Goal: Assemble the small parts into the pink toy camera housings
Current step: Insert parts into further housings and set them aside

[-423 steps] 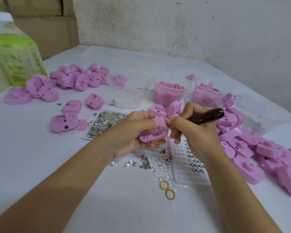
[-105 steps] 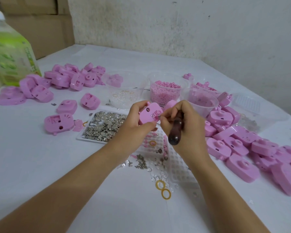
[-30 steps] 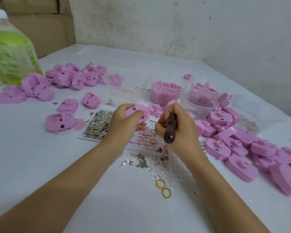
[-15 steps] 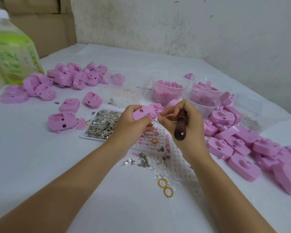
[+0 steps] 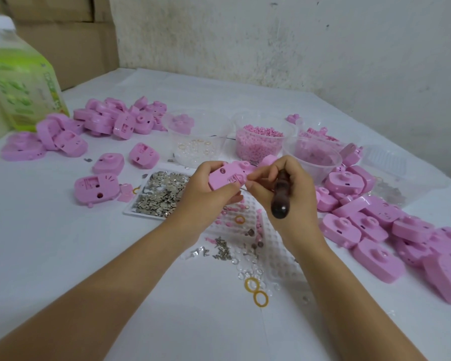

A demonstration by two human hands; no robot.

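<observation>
My left hand [image 5: 206, 194] grips a pink camera housing [image 5: 225, 175] above the middle of the table, its inner side turned up. My right hand [image 5: 284, 188] holds a dark wooden-handled tool [image 5: 279, 199] in the palm, handle pointing toward me. Its thumb and forefinger pinch at the housing's right edge; what they pinch is too small to tell. Below the hands lie a clear dimpled tray [image 5: 248, 217] with small pink pins, loose screws [image 5: 223, 250] and two yellow rings [image 5: 257, 291].
A tray of small metal pieces [image 5: 162, 194] sits left of my hands. Tubs of clear rings [image 5: 195, 147], pink pellets [image 5: 258, 144] and pink parts [image 5: 313, 157] stand behind. Housing piles lie far left [image 5: 107, 121] and right [image 5: 391, 230]. A green bottle [image 5: 18, 82] stands far left.
Over the last second my left hand tilted the housing and brought it closer to my right hand. My right hand's fingertips moved onto the housing's edge, the tool still in the palm.
</observation>
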